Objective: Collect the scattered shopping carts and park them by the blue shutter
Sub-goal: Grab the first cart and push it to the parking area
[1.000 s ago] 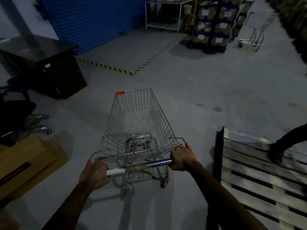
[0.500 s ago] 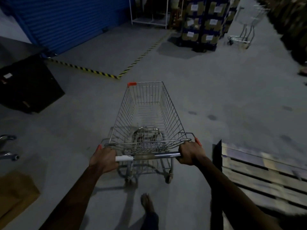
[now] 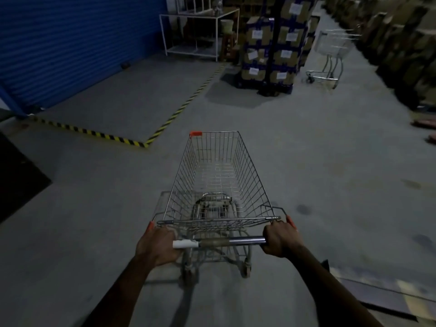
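Head view: left hand [image 3: 158,247] and right hand [image 3: 280,239] clamp a cart [image 3: 217,185] handle [image 3: 221,242] at its ends — wide for steering toward the blue shutter [image 3: 77,48].

Cart handle [image 3: 231,241] ends hidden under left hand [image 3: 157,246] and right hand [image 3: 280,239], box labels [image 3: 256,34] unreadable, far cart [image 3: 331,43] blurred — pallet [image 3: 405,293] cropped.

Bare left hand [image 3: 158,246] and bare right hand [image 3: 280,239], knuckles and backs showing. Bare left forearm [image 3: 122,289] and bare right forearm [image 3: 330,284], slim, uncovered as far as the frame shows. Light is dim and finger detail is too dark to tell.
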Demonstrator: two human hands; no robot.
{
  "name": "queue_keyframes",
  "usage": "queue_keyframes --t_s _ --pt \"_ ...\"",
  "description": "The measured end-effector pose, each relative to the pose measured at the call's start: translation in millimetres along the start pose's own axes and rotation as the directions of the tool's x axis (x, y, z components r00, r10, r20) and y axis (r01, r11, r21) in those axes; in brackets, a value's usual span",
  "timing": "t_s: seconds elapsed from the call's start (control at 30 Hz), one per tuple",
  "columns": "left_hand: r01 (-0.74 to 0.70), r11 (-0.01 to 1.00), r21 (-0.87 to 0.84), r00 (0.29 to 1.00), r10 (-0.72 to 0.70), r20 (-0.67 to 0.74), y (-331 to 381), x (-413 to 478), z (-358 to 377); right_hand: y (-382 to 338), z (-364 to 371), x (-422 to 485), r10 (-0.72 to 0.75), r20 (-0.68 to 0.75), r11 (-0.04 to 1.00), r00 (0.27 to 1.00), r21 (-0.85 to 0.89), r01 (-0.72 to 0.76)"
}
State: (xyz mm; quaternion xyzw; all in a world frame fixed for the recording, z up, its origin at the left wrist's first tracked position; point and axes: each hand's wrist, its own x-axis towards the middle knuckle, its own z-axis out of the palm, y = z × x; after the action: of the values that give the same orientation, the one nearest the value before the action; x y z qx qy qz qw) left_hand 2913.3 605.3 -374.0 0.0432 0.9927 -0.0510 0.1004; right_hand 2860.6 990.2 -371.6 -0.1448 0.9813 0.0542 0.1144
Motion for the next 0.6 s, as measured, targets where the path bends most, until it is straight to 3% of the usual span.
queue_keyframes --t_s 0.33,0.5,0.6 --pt "0.03 0.999 0.035 0.999 -0.029 -0.025 -34.2 299.7 -64.0 90.0 -75.4 314.3 -0.055 -0.014 0.998 0.998 0.017 0.055" --pt "0.071 0.997 -0.039 0.98 -0.077 -0.182 -54.5 439.1 -80.0 127.9 -116.3 469.5 -0.102 0.006 0.995 0.995 0.018 0.102" --pt "0.113 0.992 -0.055 0.986 -0.119 -0.12 -68.2 517.3 -93.7 143.4 -138.4 561.1 -0.13 0.005 0.991 0.991 -0.007 0.13"
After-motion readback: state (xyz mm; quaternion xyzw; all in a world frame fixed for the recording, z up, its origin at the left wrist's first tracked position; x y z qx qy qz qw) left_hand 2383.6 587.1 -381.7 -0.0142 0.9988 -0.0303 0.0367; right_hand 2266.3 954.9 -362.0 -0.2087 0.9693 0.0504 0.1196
